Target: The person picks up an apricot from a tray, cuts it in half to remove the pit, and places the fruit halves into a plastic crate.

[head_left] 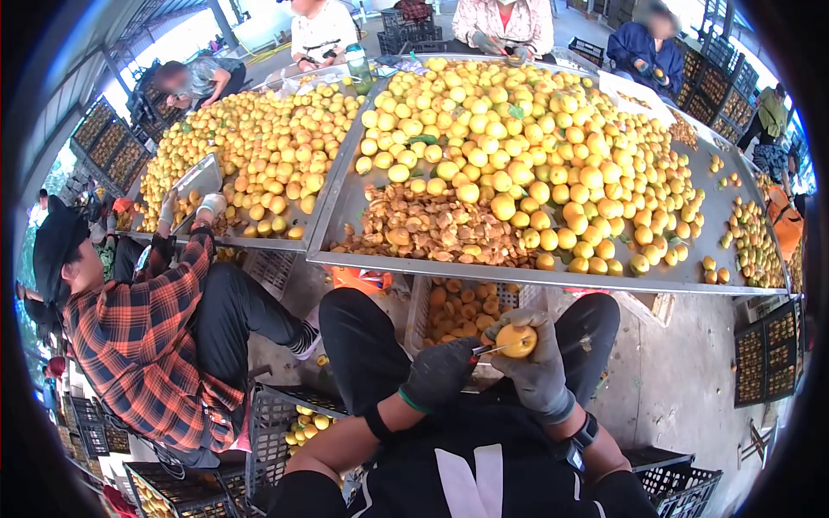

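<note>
My left hand (442, 373), in a dark glove, is closed around the handle of a small knife (489, 350). The thin metal blade reaches to the side of a round yellow fruit (516, 341), apricot-like; whether it has cut in cannot be told. Grey-gloved, my right hand (537, 367) grips that fruit from behind and below. Both hands are above my lap, between my knees. Just beyond them, under the table edge, a crate (418, 312) holds orange-yellow fruit pieces. Whole yellow fruits (518, 129) are heaped on the metal table (544, 274), with brownish cut scraps (440, 229) near its front edge.
A co-worker in a plaid shirt (142, 332) sits close on my left, gloved hands at a second heap (259, 155). Others work across the table. Black crates (268, 440) stand beside me at left, with more (682, 483) at lower right. A bottle (357, 65) stands between the heaps.
</note>
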Action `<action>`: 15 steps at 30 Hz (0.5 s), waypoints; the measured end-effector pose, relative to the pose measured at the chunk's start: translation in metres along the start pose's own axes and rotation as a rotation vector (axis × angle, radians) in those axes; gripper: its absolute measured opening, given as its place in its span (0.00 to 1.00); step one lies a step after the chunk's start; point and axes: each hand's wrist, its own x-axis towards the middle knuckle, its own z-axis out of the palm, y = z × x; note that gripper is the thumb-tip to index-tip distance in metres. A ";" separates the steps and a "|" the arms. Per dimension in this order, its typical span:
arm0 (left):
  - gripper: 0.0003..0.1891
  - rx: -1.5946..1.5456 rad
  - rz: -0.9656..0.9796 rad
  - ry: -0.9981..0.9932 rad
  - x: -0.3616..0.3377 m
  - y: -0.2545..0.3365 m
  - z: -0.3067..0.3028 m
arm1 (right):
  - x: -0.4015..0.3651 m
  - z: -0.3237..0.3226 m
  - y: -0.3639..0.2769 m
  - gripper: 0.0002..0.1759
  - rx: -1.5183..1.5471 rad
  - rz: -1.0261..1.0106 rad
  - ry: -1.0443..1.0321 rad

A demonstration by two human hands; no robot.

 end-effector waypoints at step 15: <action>0.17 0.007 -0.108 0.002 0.011 0.006 -0.010 | 0.022 -0.006 0.016 0.32 0.438 0.227 0.010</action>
